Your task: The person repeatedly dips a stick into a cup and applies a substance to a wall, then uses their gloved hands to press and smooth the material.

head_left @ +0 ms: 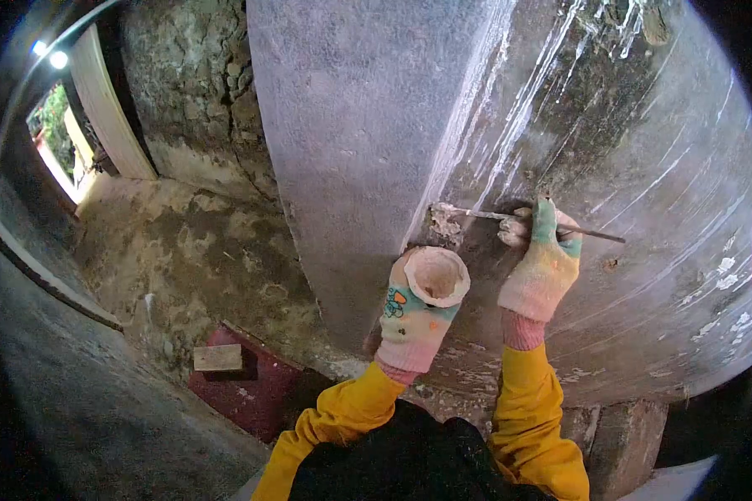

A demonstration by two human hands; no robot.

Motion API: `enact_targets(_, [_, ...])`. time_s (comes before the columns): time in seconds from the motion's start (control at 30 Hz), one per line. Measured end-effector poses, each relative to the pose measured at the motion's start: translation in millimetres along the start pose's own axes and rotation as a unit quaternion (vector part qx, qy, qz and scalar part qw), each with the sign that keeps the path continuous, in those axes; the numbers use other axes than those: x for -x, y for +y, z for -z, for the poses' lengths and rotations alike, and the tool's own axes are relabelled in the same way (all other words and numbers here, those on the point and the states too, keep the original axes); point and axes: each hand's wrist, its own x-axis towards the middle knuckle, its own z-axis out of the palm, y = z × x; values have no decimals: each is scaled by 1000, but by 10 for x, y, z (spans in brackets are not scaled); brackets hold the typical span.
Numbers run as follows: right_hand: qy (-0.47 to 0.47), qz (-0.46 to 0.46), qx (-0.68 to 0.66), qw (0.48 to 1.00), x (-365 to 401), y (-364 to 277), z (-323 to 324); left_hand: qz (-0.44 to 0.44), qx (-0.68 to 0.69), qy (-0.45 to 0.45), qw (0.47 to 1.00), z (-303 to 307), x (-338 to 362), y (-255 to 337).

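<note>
Both of my hands wear pastel knit gloves. My left hand (415, 321) is wrapped round a small pale cup (439, 276) with a rough rim and some pinkish-grey material inside. My right hand (546, 255) pinches a thin metal tool (591, 233) like a narrow spatula, held nearly level. Its far end touches or lies very close to a rough pale patch (444, 221) on the curved grey wall (627, 292), just above the cup. White streaks run down the wall above this patch.
A smooth grey panel (351, 125) rises at centre left. On the stained floor (200, 267) lies a dark red sheet (263, 384) with a wooden block (218, 357) on it. A bright doorway (58, 138) is at the far left. A wooden post (631, 447) stands at lower right.
</note>
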Motion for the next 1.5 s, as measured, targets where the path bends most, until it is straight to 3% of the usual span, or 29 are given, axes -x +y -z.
enact_targets(0.2, [10,-8,23,1000,-67,-73,-100,-26,-16,-2,1000,13,128,14])
enact_targets(0.37, [-24,51,42,998,-67,-86,-126,-43,-28,-3,999,29,157,21])
enact_targets(0.57, [-52,53,51,996,-99,-158,-138,-164,57,108,979,83,-59,79])
enact_targets(0.87, [-33,55,58,996,-63,-277,-118,-151,-74,28,985,-1,272,-119])
enact_targets(0.93, [-39,75,71,994,-75,-205,-124,-208,-337,81,915,-22,340,-112])
enact_targets(0.97, [-45,96,84,991,-79,-181,-126,-208,-337,81,915,-22,335,-104])
enact_targets(1.23, [-38,51,45,997,-66,-132,-122,-79,-89,77,990,133,70,118])
enact_targets(1.33, [-48,60,68,995,-95,-109,-119,-33,9,73,997,192,-58,208])
enact_targets(1.4, [-33,44,13,998,-79,-121,-116,2,73,73,995,221,-108,229])
enact_targets(1.43, [-45,76,48,995,-78,-90,-120,21,105,72,992,225,-108,229])
enact_targets(1.5, [-45,70,54,995,-79,-87,-132,7,85,62,994,227,-99,221])
